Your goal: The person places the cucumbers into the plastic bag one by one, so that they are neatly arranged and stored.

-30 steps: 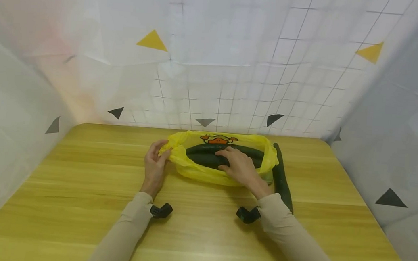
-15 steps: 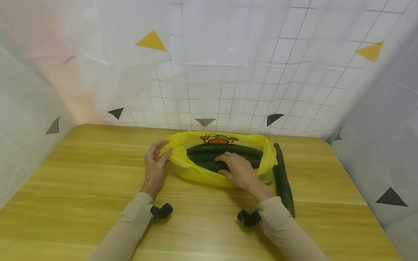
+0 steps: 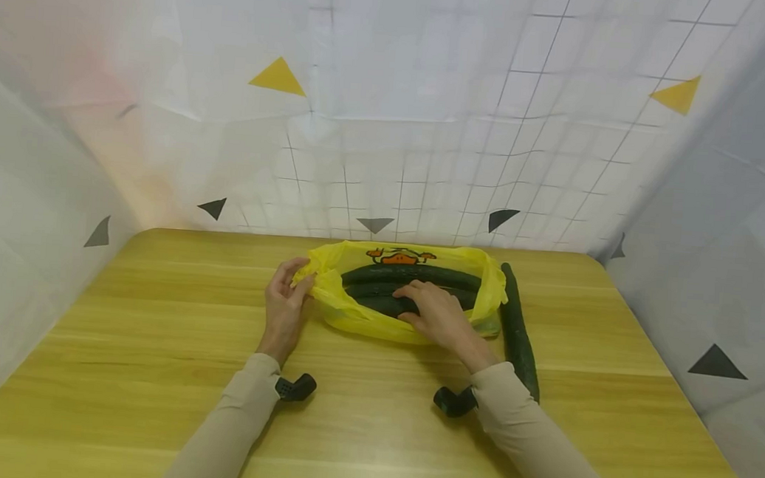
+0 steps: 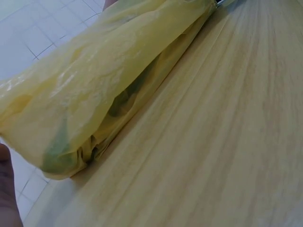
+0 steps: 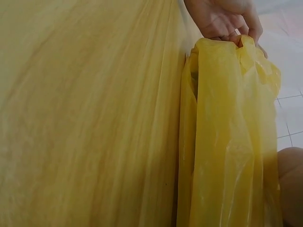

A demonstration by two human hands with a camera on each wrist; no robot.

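Note:
A yellow plastic bag (image 3: 370,327) lies on its side along the table, its mouth spread wide. My left hand (image 3: 283,299) pinches the gathered left end of its rim; the right wrist view also shows this grip. Inside, long dark green cucumbers (image 3: 413,273) lie side by side. Reaching in over the front rim, my right hand (image 3: 440,313) has curled fingers and thumb about the nearest cucumber (image 3: 378,304), whose right part is hidden. Another cucumber (image 3: 520,337) rests on the table outside the bag, beside my right forearm.
The wooden table (image 3: 113,368) backs onto a white sheeted wall (image 3: 389,150) with grid lines and triangles. Similar sheets hang at both sides. A black camera mount sits on each wrist, the left mount (image 3: 296,388) and the right mount (image 3: 455,401).
Between one and half a second ago, my right hand lowered the near cucumber deeper into the bag, toward its front side. The cucumber outside shifted slightly. My left hand kept still.

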